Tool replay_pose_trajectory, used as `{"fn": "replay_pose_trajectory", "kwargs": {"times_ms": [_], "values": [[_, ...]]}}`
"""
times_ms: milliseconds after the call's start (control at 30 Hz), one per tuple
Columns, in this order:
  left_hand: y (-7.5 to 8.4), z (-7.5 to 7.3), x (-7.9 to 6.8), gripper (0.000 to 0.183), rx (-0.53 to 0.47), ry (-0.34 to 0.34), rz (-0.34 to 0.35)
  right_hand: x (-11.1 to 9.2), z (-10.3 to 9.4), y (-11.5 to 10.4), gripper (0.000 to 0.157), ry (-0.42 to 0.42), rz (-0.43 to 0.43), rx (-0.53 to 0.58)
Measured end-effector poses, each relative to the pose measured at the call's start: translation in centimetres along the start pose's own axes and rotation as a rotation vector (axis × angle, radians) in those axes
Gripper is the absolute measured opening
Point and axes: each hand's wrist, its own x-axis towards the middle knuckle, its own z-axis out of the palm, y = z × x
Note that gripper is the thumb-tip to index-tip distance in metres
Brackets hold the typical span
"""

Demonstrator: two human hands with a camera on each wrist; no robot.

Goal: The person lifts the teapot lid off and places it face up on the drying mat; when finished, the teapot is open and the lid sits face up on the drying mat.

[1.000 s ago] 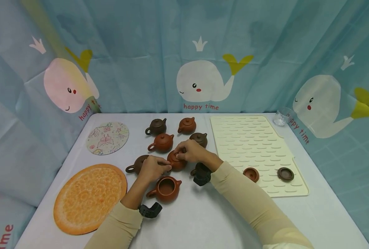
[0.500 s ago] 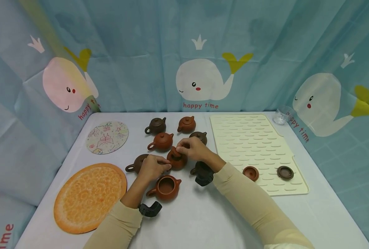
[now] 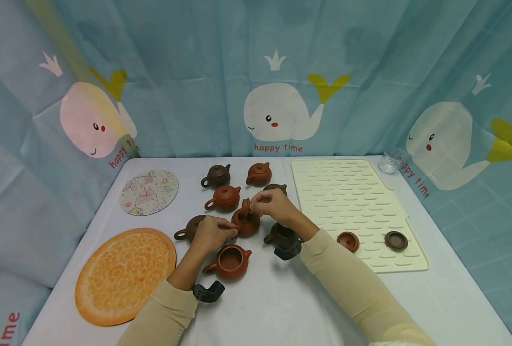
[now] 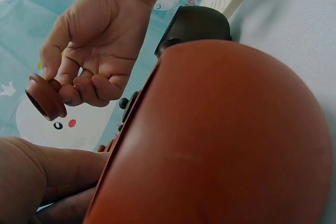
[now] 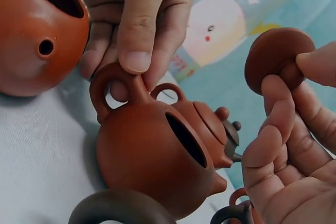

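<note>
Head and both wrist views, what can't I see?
Head view: right end of a round dark clay teapot, behind the left hand.
Left wrist view: what that hand holds, behind a round red clay pot.
Right wrist view: what the curved dark clay handle joins, below the bottom edge.

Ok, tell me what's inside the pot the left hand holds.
In the pot, only a dark hollow shows; its near side and shadow hide the bottom. The lid is off, in the right hand.

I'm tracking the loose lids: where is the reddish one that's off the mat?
Near the middle of the head view, the lid is pinched in the right hand, above the open reddish teapot that the left hand holds.
</note>
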Motion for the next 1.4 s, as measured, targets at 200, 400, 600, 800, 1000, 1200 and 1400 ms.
{"fn": "replay_pose_trajectory", "kwargs": {"times_ms": [200,400,600,800,1000,1200,1400], "values": [[0.0,0.0,-0.1,0.010,0.002,0.017,0.011,0.0,0.0,0.5,0.008,0.006,0.020,0.241],[-0.1,0.0,-0.2,0.010,0.007,0.024,0.009,-0.1,0.0,0.4,0.038,-0.012,0.041,0.412],[-0.1,0.0,-0.2,0.010,0.000,0.025,0.012,-0.4,0.0,0.0,0.033,-0.030,0.065,0.536],[-0.2,0.1,-0.1,0.009,-0.012,0.016,0.005,-0.7,-0.1,0.0,0.016,-0.044,-0.004,0.528],[-0.2,0.2,-0.2,0.009,-0.014,0.014,-0.001,-1.2,-0.5,-0.9,0.030,-0.015,-0.027,0.456],[-0.2,0.2,-0.3,0.008,-0.023,0.020,-0.011,-2.2,-1.3,-2.2,0.049,0.005,-0.019,0.359],[-0.1,0.1,-0.4,0.008,-0.020,0.021,0.001,-3.2,-2.1,-3.6,0.042,0.041,-0.049,0.342]]}}
